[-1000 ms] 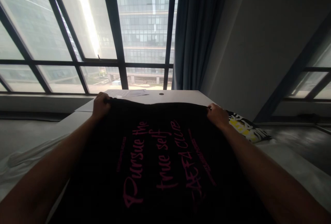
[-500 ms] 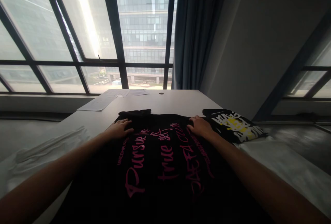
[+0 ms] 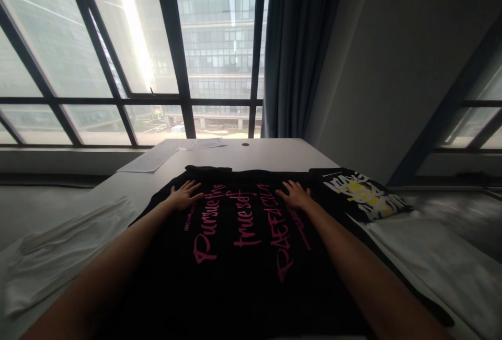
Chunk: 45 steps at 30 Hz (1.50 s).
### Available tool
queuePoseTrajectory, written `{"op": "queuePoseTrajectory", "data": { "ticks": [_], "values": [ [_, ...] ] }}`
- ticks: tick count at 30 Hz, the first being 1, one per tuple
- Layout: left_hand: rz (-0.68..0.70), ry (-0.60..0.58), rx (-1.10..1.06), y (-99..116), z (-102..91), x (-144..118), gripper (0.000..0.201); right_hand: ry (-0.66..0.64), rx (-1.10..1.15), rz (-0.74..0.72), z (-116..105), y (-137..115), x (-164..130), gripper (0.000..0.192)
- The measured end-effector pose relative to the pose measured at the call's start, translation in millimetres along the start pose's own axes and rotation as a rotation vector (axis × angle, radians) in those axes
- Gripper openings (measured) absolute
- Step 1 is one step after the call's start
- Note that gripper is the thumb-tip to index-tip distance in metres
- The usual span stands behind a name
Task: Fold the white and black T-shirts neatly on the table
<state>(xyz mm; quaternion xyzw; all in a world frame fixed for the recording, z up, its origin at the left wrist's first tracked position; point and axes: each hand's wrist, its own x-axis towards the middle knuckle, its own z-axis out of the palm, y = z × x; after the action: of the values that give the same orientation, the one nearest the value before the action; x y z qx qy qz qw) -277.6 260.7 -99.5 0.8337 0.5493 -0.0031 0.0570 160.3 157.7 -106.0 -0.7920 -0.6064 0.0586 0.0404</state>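
Observation:
A black T-shirt (image 3: 243, 277) with pink handwritten-style lettering lies spread over the white table. My left hand (image 3: 185, 195) rests flat on the shirt's left part, fingers spread, beside the lettering. On the right part of the print lies my right hand (image 3: 296, 193), its fingers also apart and touching the cloth. Neither hand grips the fabric. The shirt's far edge runs just beyond my fingertips. A second black garment (image 3: 366, 193) with white and yellow print lies to the right of my right hand.
White cloth (image 3: 66, 251) lies at the left, and more white cloth (image 3: 439, 267) at the right. Paper sheets (image 3: 149, 159) lie on the far left of the white table (image 3: 270, 154). Behind it are a window (image 3: 219, 57) and a blue curtain (image 3: 301, 57).
Both hands have flattened and spread their fingers, and my right hand has shifted slightly left. The shirt lies flatter and wider, with its lettering nearer the far edge.

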Motion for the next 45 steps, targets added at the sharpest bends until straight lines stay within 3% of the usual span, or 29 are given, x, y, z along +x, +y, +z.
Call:
{"op": "queuePoseTrajectory", "data": {
  "ticks": [2, 5, 7, 9, 13, 17, 19, 22, 27, 29, 31, 34, 36, 40, 45],
  "values": [
    [0.002, 0.043, 0.029, 2, -0.5, 4, 0.073, 0.131, -0.041, 0.018, 2, -6, -5, 0.073],
    [0.042, 0.233, 0.105, 11, -1.8, -10, 0.062, 0.314, -0.152, -0.037, -3, -17, -27, 0.059],
    [0.135, 0.354, 0.11, 20, -3.6, -32, 0.05, 0.339, -0.178, -0.116, -9, -23, -51, 0.054],
    [0.247, 0.386, 0.059, 28, -6.2, -61, 0.043, 0.285, -0.147, -0.183, -13, -23, -78, 0.052],
    [0.398, 0.277, -0.04, 39, -12.4, -124, 0.047, 0.098, -0.089, -0.246, -17, 0, -127, 0.055],
    [0.392, 0.156, 0.032, 37, -8.4, -172, 0.054, -0.112, -0.124, -0.159, -18, 41, -156, 0.064],
    [0.362, 0.139, 0.074, 31, -1.2, -190, 0.057, -0.102, -0.146, -0.07, -17, 62, -167, 0.064],
    [0.301, 0.162, 0.056, 17, 8.2, -213, 0.061, 0.043, -0.173, 0.012, -14, 86, -183, 0.057],
    [0.336, 0.133, -0.19, -10, -1.0, -251, 0.067, 0.227, -0.133, -0.021, -27, 100, -213, 0.042],
    [0.382, 0.078, -0.277, -17, -14.6, -267, 0.056, 0.196, 0.004, -0.094, -39, 95, -223, 0.038],
    [0.413, 0.005, -0.311, -18, -29.2, -282, 0.044, 0.053, 0.192, -0.217, -50, 86, -233, 0.038],
    [0.426, -0.152, -0.297, -14, -43.1, -297, 0.028, -0.26, 0.349, -0.374, -56, 68, -245, 0.046],
    [0.416, -0.235, -0.288, -11, -44.3, -301, 0.024, -0.366, 0.336, -0.404, -55, 58, -250, 0.05],
    [0.409, -0.254, -0.317, -18, -37.7, -298, 0.031, -0.315, 0.234, -0.373, -51, 55, -249, 0.047],
    [0.352, -0.209, -0.296, -43, -30.8, -291, 0.03, -0.305, 0.151, -0.282, -53, 79, -244, 0.035]
  ]
}}
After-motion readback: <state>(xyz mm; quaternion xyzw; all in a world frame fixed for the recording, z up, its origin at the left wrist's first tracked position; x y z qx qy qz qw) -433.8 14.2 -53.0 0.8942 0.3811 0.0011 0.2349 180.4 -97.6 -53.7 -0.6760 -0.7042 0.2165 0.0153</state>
